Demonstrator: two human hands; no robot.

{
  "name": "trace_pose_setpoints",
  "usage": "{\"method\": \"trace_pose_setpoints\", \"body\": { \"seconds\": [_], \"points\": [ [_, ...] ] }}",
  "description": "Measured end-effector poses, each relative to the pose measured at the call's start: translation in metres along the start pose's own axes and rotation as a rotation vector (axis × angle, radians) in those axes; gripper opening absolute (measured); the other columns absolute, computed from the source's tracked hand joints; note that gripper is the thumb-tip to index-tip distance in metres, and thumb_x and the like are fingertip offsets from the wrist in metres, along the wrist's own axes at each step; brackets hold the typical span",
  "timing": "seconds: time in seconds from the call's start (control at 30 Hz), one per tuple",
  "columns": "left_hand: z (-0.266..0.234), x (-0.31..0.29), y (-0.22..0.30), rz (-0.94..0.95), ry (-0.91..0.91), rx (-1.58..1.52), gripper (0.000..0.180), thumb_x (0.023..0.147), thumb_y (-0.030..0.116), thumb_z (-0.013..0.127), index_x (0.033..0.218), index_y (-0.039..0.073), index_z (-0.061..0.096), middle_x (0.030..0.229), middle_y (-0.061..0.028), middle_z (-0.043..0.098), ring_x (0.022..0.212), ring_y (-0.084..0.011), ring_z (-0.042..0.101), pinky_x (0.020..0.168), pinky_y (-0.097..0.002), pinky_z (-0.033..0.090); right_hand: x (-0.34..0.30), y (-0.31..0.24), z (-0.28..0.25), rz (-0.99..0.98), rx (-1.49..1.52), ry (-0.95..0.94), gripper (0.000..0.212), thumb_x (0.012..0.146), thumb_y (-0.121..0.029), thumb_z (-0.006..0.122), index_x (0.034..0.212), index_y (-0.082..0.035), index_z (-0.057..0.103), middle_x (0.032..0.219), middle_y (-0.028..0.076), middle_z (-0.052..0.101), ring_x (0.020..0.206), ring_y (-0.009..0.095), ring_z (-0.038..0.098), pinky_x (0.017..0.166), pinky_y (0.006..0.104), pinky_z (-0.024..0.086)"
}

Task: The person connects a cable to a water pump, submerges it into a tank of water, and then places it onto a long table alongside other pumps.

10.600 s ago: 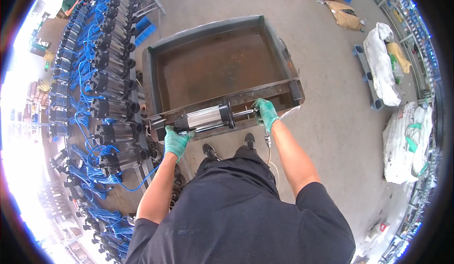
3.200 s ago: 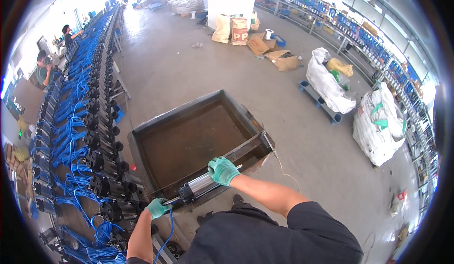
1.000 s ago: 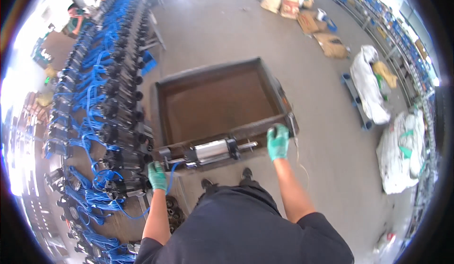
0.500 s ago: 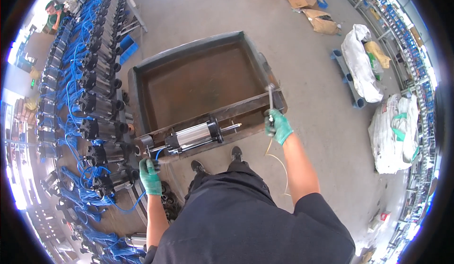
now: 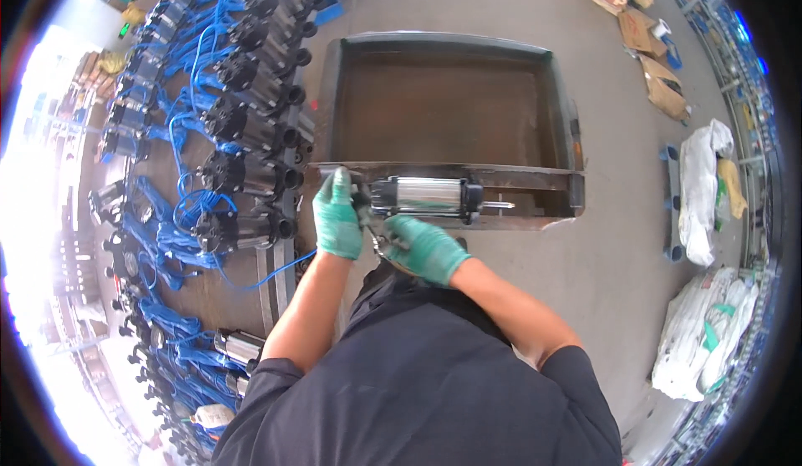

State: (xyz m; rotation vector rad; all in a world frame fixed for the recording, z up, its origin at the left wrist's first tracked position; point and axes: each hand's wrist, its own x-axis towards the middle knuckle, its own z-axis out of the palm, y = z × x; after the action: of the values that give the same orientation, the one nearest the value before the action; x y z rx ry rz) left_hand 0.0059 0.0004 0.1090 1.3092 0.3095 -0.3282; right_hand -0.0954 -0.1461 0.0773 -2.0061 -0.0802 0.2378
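Observation:
A silver, ribbed pump motor (image 5: 430, 196) with black end caps lies on its side across the front compartment of a metal trough (image 5: 451, 168), its thin shaft pointing right. My left hand (image 5: 337, 220), in a green glove, is closed on the dark left end of the motor; its fingertips are partly hidden. Close beside it, my right hand (image 5: 430, 249), also gloved, is closed round a slim metal tool (image 5: 378, 242) whose tip lies by that same end. Motion blur and the glove hide most of the tool. A blue cable (image 5: 288, 272) runs left from near my left hand.
Rows of similar motors (image 5: 242, 174) with bundled blue cables stand along my left. White sacks (image 5: 702, 332) and a blue pallet (image 5: 671, 203) lie on the floor at right. Cartons and brown bags (image 5: 664, 86) sit at the far right.
My right hand has swung from the trough's right end to the motor's left end, bringing the tool along. My left hand has moved up onto that end. The view has turned and shifted.

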Motion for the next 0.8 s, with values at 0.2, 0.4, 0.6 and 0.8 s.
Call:
{"method": "trace_pose_setpoints", "body": {
  "seconds": [0.2,0.4,0.6,0.8],
  "points": [
    [-0.12,0.073,-0.014,-0.265,0.25,0.06,0.038,0.1,0.045,0.061,0.081,0.012,0.059,0.062,0.0002,0.056,0.043,-0.0098,0.046,0.038,-0.0256,0.033,0.008,0.023,-0.07,-0.188,-0.546,0.549,0.02,0.092,-0.02,0.064,0.1,-0.002,0.067,0.096,0.017,0.068,0.091,0.037,0.065,0.084,0.0475,0.053],
    [-0.147,0.121,-0.044,-0.363,0.109,0.182,0.034,0.1,0.044,0.061,0.086,0.014,0.058,0.062,0.0014,0.053,0.042,-0.0088,0.04,0.037,-0.0257,0.028,0.032,0.041,-0.08,0.15,-0.535,0.376,0.016,0.089,-0.018,0.066,0.098,-0.005,0.07,0.094,0.016,0.071,0.087,0.037,0.068,0.079,0.0452,0.054],
    [-0.145,0.133,-0.051,-0.429,-0.021,0.254,0.035,0.102,0.043,0.059,0.091,0.01,0.06,0.065,-0.0004,0.056,0.042,-0.0106,0.045,0.038,-0.0262,0.032,0.036,0.048,-0.074,0.093,-0.541,0.492,0.012,0.088,-0.016,0.066,0.093,-0.006,0.071,0.092,0.016,0.071,0.085,0.037,0.068,0.077,0.0449,0.054],
    [-0.145,0.137,-0.046,-0.455,-0.077,0.343,0.035,0.103,0.042,0.058,0.091,0.009,0.062,0.065,0.0,0.056,0.044,-0.0104,0.046,0.038,-0.027,0.034,0.04,0.046,-0.073,0.107,-0.545,0.48,0.012,0.087,-0.015,0.067,0.093,-0.006,0.07,0.092,0.016,0.07,0.083,0.037,0.068,0.076,0.0448,0.054]
  ]
}}
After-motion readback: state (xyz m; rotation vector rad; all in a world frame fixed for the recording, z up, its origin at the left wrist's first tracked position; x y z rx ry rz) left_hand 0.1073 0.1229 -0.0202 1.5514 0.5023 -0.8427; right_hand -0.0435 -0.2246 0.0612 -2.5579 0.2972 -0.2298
